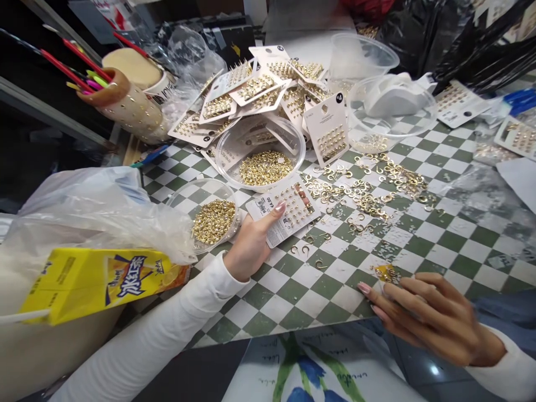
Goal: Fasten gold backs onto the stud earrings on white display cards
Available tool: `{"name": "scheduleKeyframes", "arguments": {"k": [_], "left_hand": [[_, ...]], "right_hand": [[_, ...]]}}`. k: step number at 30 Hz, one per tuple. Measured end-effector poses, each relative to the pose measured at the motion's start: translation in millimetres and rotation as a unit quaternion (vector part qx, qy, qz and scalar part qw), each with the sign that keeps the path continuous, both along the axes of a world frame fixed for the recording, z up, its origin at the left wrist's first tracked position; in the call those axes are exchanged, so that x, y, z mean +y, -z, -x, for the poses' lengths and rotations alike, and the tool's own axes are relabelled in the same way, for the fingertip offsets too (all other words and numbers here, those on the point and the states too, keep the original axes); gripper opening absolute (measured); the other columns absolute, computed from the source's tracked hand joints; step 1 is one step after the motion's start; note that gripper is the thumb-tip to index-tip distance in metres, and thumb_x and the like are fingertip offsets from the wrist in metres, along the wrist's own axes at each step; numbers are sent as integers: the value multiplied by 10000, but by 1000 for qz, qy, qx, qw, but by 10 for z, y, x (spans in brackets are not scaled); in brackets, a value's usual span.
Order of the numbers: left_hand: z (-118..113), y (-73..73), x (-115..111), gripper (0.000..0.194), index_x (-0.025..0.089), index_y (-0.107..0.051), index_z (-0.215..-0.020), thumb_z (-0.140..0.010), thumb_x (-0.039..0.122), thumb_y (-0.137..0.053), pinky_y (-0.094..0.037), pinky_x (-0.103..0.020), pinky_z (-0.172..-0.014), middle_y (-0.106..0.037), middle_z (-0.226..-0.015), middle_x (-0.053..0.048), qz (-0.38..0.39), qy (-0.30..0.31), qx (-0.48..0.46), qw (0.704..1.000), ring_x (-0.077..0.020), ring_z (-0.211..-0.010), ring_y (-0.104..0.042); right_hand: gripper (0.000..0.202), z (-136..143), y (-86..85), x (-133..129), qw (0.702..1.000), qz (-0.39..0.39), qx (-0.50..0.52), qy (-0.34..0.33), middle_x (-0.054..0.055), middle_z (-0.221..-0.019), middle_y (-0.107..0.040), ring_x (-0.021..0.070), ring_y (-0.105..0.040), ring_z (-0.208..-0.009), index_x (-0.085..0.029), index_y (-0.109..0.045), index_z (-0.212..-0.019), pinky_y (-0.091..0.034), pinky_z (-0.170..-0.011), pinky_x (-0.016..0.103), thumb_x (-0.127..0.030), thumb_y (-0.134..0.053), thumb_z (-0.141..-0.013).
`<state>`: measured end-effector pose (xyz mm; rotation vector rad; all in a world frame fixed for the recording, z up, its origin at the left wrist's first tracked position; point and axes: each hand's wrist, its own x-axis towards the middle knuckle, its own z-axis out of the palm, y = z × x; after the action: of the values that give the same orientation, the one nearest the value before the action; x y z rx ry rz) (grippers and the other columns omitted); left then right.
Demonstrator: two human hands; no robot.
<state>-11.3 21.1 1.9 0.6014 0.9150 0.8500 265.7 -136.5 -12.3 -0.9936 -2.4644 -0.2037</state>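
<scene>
My left hand [251, 243] holds a white earring card [288, 209] with its thumb on top, over the checkered table [310, 290]. Rows of small gold pieces show on the card. At the table's front right edge, my right hand [431, 315] has its fingers apart, beside a small heap of gold pieces [386, 273]; nothing shows in its grasp. Behind the card stands a clear tub of gold pieces [266, 168], with a smaller tub of gold pieces [214, 221] to its left. Loose gold hoops [364, 192] lie scattered to the right of the card.
More earring cards [255, 86] are piled at the back. A yellow drink carton [96, 279] and plastic bag [92, 206] lie left, below a pen holder [125, 106]. Clear containers [391, 106] and a black bag [422, 39] stand back right.
</scene>
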Motion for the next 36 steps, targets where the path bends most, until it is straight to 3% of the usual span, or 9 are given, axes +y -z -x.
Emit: {"name": "scheduleKeyframes", "arguments": {"k": [3,9,20,24,27,30,32,36], "left_hand": [[0,6,0,344,192,-723,-1256,-925,285,-746,-490,-514,-1203,-714,-1382,-105,-3,-2,-1,1000,-314,-1374,-614],[-24,-8,-1,434,210,-658,-1372,-942,232,-714,-468,-503,-1220,-742,-1332,-108,7,-15,-13,1000,-300,-1355,-632],[-50,-43,-17,479,198,-643,-1382,-911,192,-729,-498,-495,-1191,-765,-1281,-121,26,-44,1,999,-303,-1309,-667],[-73,-61,-28,548,222,-602,-1432,-902,173,-733,-497,-496,-1191,-757,-1297,-117,20,-53,-1,998,-303,-1303,-671],[-66,-67,-29,559,221,-583,-1452,-913,184,-727,-508,-503,-1179,-752,-1304,-123,25,-41,2,999,-305,-1292,-677],[-50,-65,-25,592,222,-560,-1471,-909,206,-744,-525,-511,-1160,-738,-1329,-128,22,-33,7,999,-308,-1276,-686],[-44,-63,-20,598,211,-569,-1463,-897,218,-762,-533,-508,-1152,-736,-1331,-133,19,-28,5,999,-311,-1264,-692],[-48,-61,-9,561,192,-597,-1436,-896,186,-748,-519,-502,-1163,-746,-1312,-133,16,-20,-14,1000,-315,-1280,-681]], "right_hand": [[314,41,-31,4,997,53,55,21,42,-897,-742,194,-629,-783,-164,-737,-1193,-475,-721,399,-64,-734,-896],[331,167,-60,69,958,154,216,113,47,-848,-660,193,-581,-759,-213,-750,-1114,-476,-708,386,-27,-779,-842],[210,245,-38,154,954,166,213,127,16,-837,-677,165,-638,-711,-260,-752,-996,-460,-666,356,-75,-751,-896],[247,249,-195,186,949,163,237,126,32,-873,-695,166,-640,-700,-251,-721,-1030,-505,-603,346,-41,-720,-900],[331,260,-484,438,958,108,219,148,23,-891,-704,180,-648,-708,-316,-732,-1070,-557,-616,364,-60,-775,-865],[317,346,-671,893,967,40,232,95,30,-928,-693,185,-656,-760,-306,-745,-1077,-558,-620,367,-92,-807,-852],[170,448,-643,1215,967,24,250,52,25,-869,-679,174,-647,-755,-270,-752,-995,-553,-616,356,-149,-795,-883],[45,626,-360,1617,952,67,294,58,27,-836,-662,163,-626,-733,-249,-749,-915,-543,-585,338,-207,-765,-916]]}}
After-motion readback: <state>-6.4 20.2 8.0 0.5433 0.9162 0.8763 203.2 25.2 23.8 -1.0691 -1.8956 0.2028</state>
